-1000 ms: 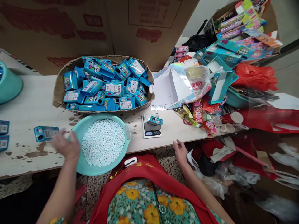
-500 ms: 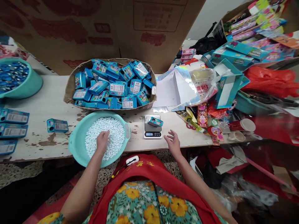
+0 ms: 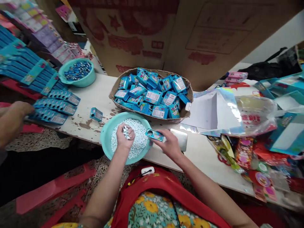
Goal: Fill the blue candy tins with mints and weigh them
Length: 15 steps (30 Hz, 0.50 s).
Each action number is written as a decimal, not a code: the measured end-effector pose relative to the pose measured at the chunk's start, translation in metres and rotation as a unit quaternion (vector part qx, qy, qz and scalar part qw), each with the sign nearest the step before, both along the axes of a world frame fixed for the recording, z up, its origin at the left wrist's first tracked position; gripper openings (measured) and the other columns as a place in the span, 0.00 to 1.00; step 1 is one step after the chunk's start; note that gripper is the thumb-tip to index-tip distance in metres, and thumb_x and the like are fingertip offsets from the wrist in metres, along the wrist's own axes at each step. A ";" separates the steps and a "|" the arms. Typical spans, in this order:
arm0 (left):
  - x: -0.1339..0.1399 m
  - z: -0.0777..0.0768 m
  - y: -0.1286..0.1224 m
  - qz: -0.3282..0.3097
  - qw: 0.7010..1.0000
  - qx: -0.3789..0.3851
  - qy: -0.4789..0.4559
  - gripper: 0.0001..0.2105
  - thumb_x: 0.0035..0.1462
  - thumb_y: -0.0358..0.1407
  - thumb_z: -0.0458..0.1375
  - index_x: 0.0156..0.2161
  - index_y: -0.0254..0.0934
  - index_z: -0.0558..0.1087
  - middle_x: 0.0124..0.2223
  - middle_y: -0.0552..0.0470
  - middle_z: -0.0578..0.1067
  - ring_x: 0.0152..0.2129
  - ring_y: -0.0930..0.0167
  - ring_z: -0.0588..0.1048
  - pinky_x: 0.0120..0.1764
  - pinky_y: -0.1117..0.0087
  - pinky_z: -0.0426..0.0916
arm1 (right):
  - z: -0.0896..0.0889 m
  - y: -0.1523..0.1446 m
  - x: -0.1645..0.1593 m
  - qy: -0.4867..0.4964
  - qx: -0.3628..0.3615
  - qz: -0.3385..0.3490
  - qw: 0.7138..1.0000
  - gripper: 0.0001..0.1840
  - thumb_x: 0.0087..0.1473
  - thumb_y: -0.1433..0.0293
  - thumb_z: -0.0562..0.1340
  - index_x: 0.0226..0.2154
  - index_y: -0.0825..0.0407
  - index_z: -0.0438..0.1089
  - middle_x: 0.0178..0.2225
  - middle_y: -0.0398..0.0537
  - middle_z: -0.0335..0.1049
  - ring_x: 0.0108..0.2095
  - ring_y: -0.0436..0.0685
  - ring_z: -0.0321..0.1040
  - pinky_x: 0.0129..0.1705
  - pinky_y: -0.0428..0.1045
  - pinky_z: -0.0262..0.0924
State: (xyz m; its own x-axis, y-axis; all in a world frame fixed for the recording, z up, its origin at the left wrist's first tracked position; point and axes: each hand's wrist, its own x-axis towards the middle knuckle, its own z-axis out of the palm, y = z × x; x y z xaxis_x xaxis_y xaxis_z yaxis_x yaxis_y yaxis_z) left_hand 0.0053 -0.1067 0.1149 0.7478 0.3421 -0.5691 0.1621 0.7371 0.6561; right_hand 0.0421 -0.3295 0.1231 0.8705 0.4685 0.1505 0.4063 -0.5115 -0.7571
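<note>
Holds white pellets [image 3: 125,129] in the left hand [image 3: 124,139], palm upward, with a curled grip, above the turquoise basin [image 3: 105,139] at the front edge of the worktop [image 3: 213,162]. Pinches a small blue box [image 3: 157,136] in the right-hand grip [image 3: 171,144], at the basin's right rim, beside the silver scale [image 3: 182,139]. Note the cardboard tray [image 3: 115,87] toward the rear edge.

I'd call this a small packing workshop: small blue boxes [image 3: 154,96] heap a cardboard tray [image 3: 114,88] at centre, white pellets [image 3: 140,137] fill a basin [image 3: 104,139] below, and blue packs [image 3: 26,70] are stacked upper left (the bench [image 3: 88,94] is badly chipped).
</note>
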 end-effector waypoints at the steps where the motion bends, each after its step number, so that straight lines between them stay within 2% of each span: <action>1: 0.001 0.011 -0.004 0.008 1.000 0.020 -0.022 0.13 0.54 0.45 0.49 0.25 0.39 0.61 0.18 0.58 0.55 0.12 0.78 0.56 0.16 0.74 0.53 | 0.000 0.017 -0.003 -0.013 -0.029 0.023 0.999 0.19 0.49 0.60 0.68 0.44 0.46 0.71 0.37 0.48 0.72 0.39 0.62 0.68 0.41 0.54 0.59; 4: 0.003 0.030 -0.013 0.059 0.994 0.076 -0.054 0.12 0.56 0.43 0.47 0.25 0.39 0.61 0.19 0.57 0.57 0.15 0.76 0.62 0.21 0.72 0.60 | -0.006 0.055 -0.011 -0.046 -0.102 0.061 0.992 0.18 0.48 0.62 0.69 0.42 0.48 0.71 0.36 0.49 0.73 0.39 0.64 0.68 0.40 0.55 0.56; 7: 0.004 0.030 -0.013 0.110 0.987 0.089 -0.069 0.12 0.55 0.41 0.49 0.25 0.38 0.62 0.21 0.56 0.61 0.20 0.75 0.68 0.27 0.72 0.65 | -0.006 0.073 -0.014 -0.054 -0.125 0.075 0.988 0.17 0.49 0.63 0.69 0.42 0.47 0.71 0.36 0.48 0.73 0.38 0.63 0.68 0.39 0.54 0.55; 11: 0.001 0.023 -0.009 0.133 0.982 0.094 -0.093 0.16 0.54 0.45 0.56 0.23 0.36 0.61 0.19 0.58 0.60 0.17 0.77 0.65 0.24 0.74 0.62 | 0.002 0.078 -0.016 -0.039 -0.140 0.070 0.987 0.16 0.50 0.63 0.68 0.42 0.48 0.71 0.36 0.48 0.73 0.39 0.61 0.68 0.39 0.52 0.55; 15: 0.005 0.026 -0.011 0.162 0.974 0.116 -0.104 0.21 0.54 0.50 0.57 0.21 0.36 0.60 0.18 0.58 0.59 0.15 0.77 0.62 0.19 0.75 0.56 | 0.005 0.082 -0.016 -0.018 -0.143 0.072 0.987 0.20 0.46 0.64 0.71 0.42 0.49 0.71 0.37 0.48 0.72 0.40 0.62 0.68 0.39 0.52 0.56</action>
State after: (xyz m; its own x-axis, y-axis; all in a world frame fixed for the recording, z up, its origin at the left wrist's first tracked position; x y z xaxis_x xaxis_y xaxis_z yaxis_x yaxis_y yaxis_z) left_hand 0.0105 -0.1178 0.1411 0.6697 0.6812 -0.2960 -0.2084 0.5548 0.8055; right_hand 0.0263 -0.2477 0.1278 0.7883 0.6148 0.0237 0.5139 -0.6367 -0.5749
